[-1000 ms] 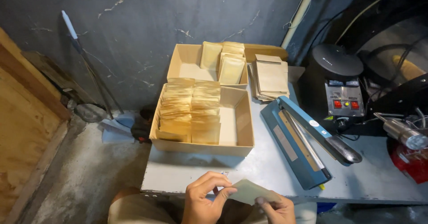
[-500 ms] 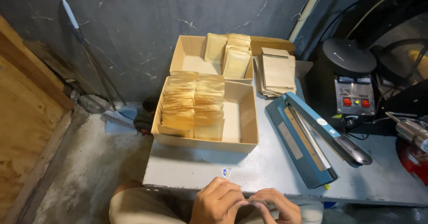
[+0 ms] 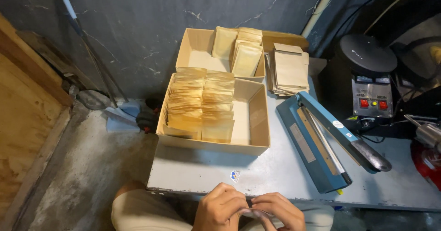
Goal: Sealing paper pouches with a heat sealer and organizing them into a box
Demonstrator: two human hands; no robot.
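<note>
At the bottom middle, the left hand [image 3: 220, 209] and right hand [image 3: 278, 211] pinch one small clear bag [image 3: 251, 212] together. Two cardboard boxes [image 3: 257, 141] of packets sit above, one blue sealer [image 3: 321, 141] at right.

Hands [image 3: 250, 210] together (sealer [image 3: 321, 141] nearby)

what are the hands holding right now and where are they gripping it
Both hands, left hand and right hand, pinch a small thin packet between their fingertips at the near table edge. It is mostly hidden, so the exact part gripped cannot be told.
</note>
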